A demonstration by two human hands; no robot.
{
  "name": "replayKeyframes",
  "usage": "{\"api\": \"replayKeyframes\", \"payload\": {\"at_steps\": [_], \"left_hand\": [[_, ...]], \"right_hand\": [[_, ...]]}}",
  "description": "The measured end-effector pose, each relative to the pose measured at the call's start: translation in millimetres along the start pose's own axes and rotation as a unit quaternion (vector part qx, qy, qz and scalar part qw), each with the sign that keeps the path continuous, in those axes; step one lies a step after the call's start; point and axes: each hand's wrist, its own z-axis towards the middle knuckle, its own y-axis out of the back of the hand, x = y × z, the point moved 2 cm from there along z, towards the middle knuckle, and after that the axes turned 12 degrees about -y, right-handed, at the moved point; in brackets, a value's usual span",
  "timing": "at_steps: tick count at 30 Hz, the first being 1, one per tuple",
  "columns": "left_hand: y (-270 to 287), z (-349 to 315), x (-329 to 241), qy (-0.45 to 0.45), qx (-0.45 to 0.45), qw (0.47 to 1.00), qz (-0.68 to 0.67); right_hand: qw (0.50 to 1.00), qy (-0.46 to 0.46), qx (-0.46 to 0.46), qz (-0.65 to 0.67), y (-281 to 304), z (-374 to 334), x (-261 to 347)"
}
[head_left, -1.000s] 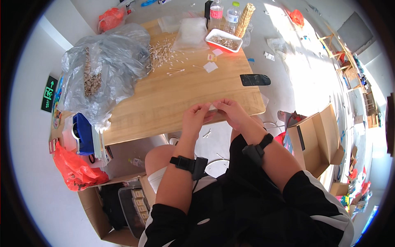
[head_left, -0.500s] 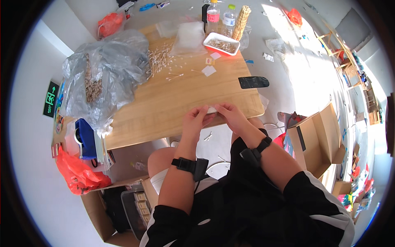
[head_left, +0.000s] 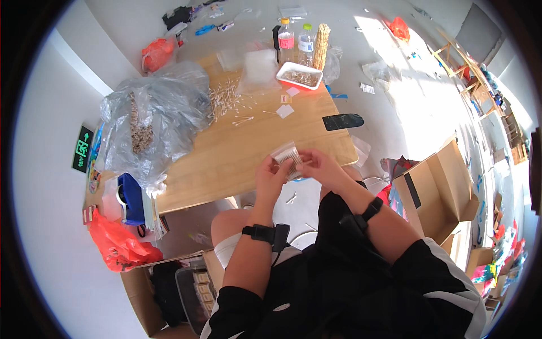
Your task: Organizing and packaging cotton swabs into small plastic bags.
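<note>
Over the table's near edge, a small clear bag of cotton swabs is held tilted, its row of thin sticks showing through the film. My left hand grips its left side, thumb lying across the front. At the right edge my right hand pinches the bag; its fingertips are partly hidden. Loose cotton swabs lie scattered on the wooden table beyond my hands. Small white cards and a little box lie ahead of the bag.
A grey plastic sheet covers the table's left side. At the back stand two bottles, a white tray of swabs and a woven roll. A black flat object overhangs the right edge. An open carton stands right.
The bag has turned up from edge-on, so its flat face now shows. My right hand has shifted to its right side. The whole view has moved slightly.
</note>
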Motion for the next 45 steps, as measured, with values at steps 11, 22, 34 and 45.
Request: {"api": "replayKeyframes", "payload": {"at_steps": [11, 22, 34, 45], "left_hand": [[-16.1, -40.0, -111.3, -0.08, -0.039, 0.994, -0.064], [-35.2, -81.3, -192.0, -0.238, -0.129, 0.958, 0.093], [-34.0, -90.0, -206.6, -0.166, -0.104, 0.976, 0.096], [-27.7, -97.2, -205.4, -0.245, -0.141, 0.951, 0.127]], "right_hand": [[0.994, 0.073, 0.063, 0.057, -4.1, -83.8, 41.5], [0.972, 0.195, 0.013, 0.127, -9.3, -131.6, 71.6], [0.97, 0.141, 0.058, 0.187, -1.9, -137.0, 74.1], [0.965, 0.116, 0.016, 0.236, -6.0, -145.3, 78.4]]}}
